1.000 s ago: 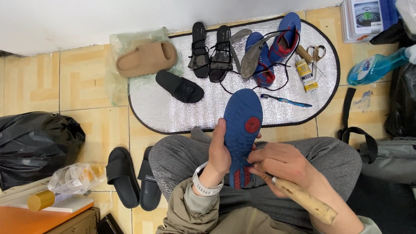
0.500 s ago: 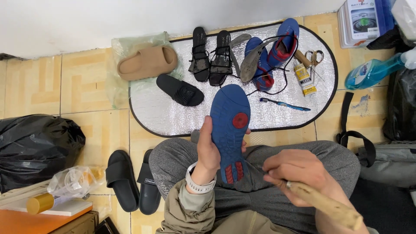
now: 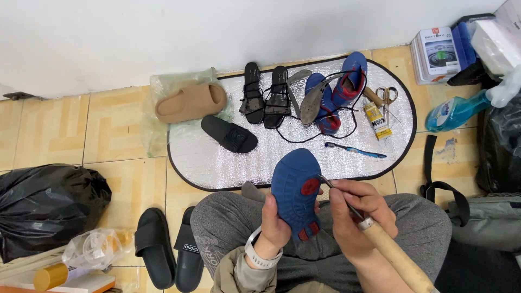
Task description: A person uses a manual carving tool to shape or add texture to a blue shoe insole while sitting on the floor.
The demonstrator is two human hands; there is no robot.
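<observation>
Your left hand grips the blue shoe from its left edge, sole up, toe pointing toward 12 o'clock, held over your lap. Your right hand is closed around a wooden-handled awl, its metal tip touching the sole's right edge just beside the red round patch. Step in hand, by my read: working the tip into the sole seam, prying or stitching, can't tell which. Next move calls for a steady left grip and a short, controlled push of the tip along the edge, keeping left fingers out of its line.

Outward: at 12 o'clock lies a silver oval mat. On it, a black slide at 11, a pair of black strappy sandals above that, the matching blue shoe parts with a black cord looped around at 1. A blue pen-like tool, a glue tube and scissors sit at 1 to 2. A tan slide rests on plastic at 10, half off the mat. Two black slides lie at 8, just beside your left knee. A black bag is at 9.
</observation>
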